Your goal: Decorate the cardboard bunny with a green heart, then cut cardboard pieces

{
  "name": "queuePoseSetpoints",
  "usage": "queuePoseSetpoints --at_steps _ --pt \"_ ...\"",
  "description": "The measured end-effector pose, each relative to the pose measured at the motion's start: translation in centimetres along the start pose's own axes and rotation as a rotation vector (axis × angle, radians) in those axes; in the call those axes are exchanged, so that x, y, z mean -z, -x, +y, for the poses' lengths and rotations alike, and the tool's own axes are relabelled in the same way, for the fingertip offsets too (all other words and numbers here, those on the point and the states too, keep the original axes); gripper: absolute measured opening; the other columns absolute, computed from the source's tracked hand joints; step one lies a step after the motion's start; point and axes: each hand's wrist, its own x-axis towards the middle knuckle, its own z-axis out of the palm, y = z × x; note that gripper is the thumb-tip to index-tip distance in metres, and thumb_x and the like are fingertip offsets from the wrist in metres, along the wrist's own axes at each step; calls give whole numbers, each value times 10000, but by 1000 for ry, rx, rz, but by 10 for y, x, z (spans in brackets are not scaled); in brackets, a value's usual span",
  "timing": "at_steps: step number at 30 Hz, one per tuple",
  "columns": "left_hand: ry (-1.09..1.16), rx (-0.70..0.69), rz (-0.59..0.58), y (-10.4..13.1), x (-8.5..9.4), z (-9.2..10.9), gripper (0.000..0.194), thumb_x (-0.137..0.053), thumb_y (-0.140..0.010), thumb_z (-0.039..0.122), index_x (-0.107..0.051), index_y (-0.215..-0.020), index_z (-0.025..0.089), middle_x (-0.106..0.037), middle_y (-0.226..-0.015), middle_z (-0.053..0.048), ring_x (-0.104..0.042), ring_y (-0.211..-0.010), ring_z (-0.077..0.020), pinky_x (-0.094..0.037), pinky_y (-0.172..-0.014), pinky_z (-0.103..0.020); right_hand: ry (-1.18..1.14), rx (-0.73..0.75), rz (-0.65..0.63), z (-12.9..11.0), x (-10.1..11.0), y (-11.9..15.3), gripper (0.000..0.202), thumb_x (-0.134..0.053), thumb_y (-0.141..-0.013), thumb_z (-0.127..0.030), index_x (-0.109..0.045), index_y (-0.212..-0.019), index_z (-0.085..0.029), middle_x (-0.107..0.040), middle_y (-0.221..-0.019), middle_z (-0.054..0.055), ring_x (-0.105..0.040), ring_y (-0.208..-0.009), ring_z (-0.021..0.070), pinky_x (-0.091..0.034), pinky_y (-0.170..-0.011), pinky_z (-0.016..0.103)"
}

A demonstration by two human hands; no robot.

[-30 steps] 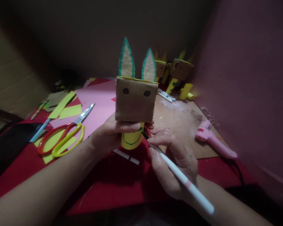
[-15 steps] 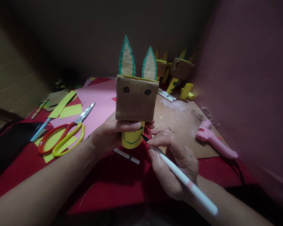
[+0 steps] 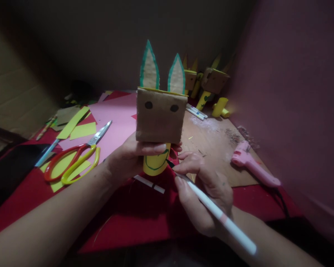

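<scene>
A cardboard animal figure stands upright at the centre, with two dark eye spots and two pointed ears edged in teal. Below its head is a yellow tube with a dark green curved line on it. My left hand is wrapped round the figure just under the head, its thumb across the front. Pinched in my right hand is a white marker with a pink band. The marker's dark tip is at the right side of the yellow tube, touching or very close to it.
Scissors lie on yellow and pink paper at the left. A pink glue gun rests at the right by a brown board. Similar figures, a yellow tube piece and markers are behind. White strips lie on the red cloth.
The view has shifted very slightly. Both hands, the figure and the marker hold nearly the same places as before.
</scene>
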Motion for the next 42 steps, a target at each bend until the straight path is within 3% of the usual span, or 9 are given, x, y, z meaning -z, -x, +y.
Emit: queuePoseSetpoints --at_steps 9,15,42 --pt "-2 -8 -21 -2 2 -3 285 -772 -716 219 -776 -993 153 -772 -869 -50 -694 -766 -173 -574 -734 -259 -32 -3 16 2 -2 2 206 -564 -809 -65 -637 -955 -190 -672 -855 71 -654 -931 238 -532 -858 444" --pt "-21 -21 -26 -1 3 -2 309 -772 -722 230 -773 -1024 163 -773 -895 -49 -710 -862 -204 -567 -804 -279 -36 11 43 3 -1 0 232 -568 -808 -55 -632 -988 -187 -627 -853 60 -636 -895 214 -528 -835 413" --pt "-24 -17 -21 -1 3 -1 262 -724 -739 175 -748 -995 121 -774 -935 -68 -711 -903 -225 -543 -804 -301 -37 23 30 1 -1 -2 268 -565 -815 -41 -623 -1033 -187 -639 -892 70 -625 -900 206 -522 -830 405"
